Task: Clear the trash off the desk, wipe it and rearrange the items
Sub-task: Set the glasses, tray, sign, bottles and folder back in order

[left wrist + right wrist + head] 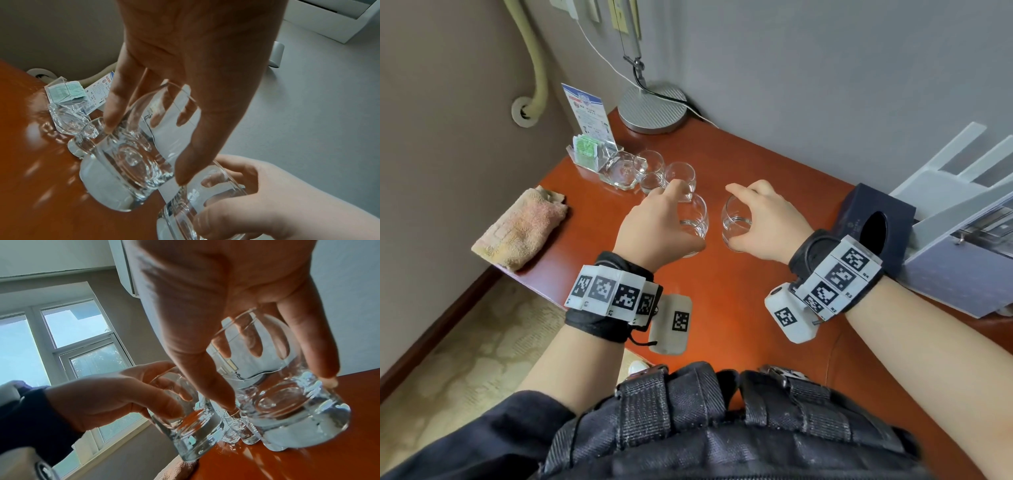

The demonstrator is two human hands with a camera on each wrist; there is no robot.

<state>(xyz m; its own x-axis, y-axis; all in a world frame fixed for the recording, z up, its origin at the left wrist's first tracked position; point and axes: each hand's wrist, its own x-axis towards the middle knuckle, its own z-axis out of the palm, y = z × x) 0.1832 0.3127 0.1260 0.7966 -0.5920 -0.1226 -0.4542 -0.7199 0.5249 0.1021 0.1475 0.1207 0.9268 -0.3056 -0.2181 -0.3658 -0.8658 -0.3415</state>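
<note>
**Rearranging stage: one glass in each hand**

Head view: The left hand (pixel 654 222) grips a clear glass (pixel 697 219), thumb on the near side and fingers curled round the far side. The right hand (pixel 763 219) holds a second glass (pixel 736 222) the same way. Both glasses are over the middle of the orange-brown desk (pixel 722 301), just beside each other but apart. Two more glasses (pixel 664 171) stand behind them beside a clear ashtray (pixel 621 171) and a card holder (pixel 589 150). A folded cloth (pixel 520 228) lies at the left edge. No trash is visible, so this appears to be the rearranging step.

Left wrist view: The fingers (pixel 117 104) are spread round the tumbler wall. It is empty and thick-based, and its base appears to be at or just above the desk; I cannot tell which.

Right wrist view: The fingertips (pixel 327 369) pinch the second glass near its base, which looks tilted.

Judgement: the next move calls for setting both down upright beside the standing pair, without knocking glass against glass.
</note>
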